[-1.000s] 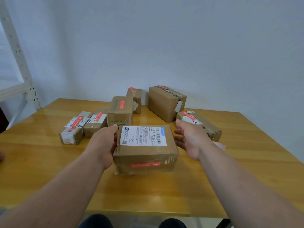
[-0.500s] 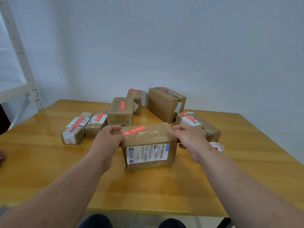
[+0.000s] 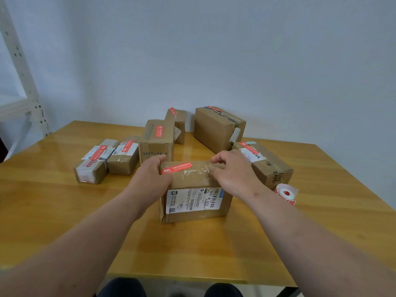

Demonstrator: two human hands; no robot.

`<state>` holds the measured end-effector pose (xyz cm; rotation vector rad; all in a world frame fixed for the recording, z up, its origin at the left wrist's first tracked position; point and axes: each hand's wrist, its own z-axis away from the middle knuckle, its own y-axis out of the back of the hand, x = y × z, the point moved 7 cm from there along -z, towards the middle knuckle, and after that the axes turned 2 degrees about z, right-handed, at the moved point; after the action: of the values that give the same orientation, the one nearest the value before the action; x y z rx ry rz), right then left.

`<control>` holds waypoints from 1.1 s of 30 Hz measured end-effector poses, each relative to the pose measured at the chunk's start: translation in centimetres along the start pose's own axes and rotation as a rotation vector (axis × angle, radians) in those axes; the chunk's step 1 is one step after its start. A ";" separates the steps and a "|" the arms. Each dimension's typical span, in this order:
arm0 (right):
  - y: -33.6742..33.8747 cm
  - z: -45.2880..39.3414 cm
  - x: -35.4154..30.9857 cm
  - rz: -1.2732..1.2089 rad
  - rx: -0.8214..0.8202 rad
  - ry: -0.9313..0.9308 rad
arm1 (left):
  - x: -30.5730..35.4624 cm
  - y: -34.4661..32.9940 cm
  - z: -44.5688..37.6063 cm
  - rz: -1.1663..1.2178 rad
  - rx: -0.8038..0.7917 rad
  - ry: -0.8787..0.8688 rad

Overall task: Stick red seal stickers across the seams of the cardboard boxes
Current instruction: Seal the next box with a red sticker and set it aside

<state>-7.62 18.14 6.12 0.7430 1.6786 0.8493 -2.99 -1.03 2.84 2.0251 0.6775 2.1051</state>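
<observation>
From my remote station, I saw both bare hands gripping a brown cardboard box with a white shipping label (image 3: 194, 195) at the middle of the glossy yellow wooden table (image 3: 64, 211), the label on its near face and a red seal sticker (image 3: 176, 168) lying along the left of its taped, shiny top. The left hand (image 3: 153, 179) clasped the box's upper left corner, fingers curled over the far edge; the right hand (image 3: 232, 173) curled its fingers onto the top right, covering part of the clear tape. Five more kraft boxes ringed it behind: two flat ones at the left (image 3: 94, 166), a tall box printed HYNAUT (image 3: 156, 142) touching the held box's back corner, a small one (image 3: 177, 125) by the wall, a large tilted box (image 3: 216, 128) and a long box (image 3: 265, 166) just right, each bearing a red sticker. A roll of red stickers on white backing (image 3: 286, 192) lay beside the right wrist, and a white perforated metal shelf frame (image 3: 21, 82) stood at far left.
</observation>
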 end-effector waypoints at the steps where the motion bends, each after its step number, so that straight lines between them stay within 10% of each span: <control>1: -0.3 -0.3 -0.4 0.022 -0.009 0.018 | 0.0 -0.2 -0.3 -0.037 -0.034 -0.004; 33: -4.4 -4.2 -2.1 0.100 -0.118 -0.169 | 1.5 0.0 -1.8 -0.457 -0.276 -0.026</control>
<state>-11.43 13.31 4.33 0.8000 1.4392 0.9210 -4.87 -0.77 4.20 1.5703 0.7163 1.7898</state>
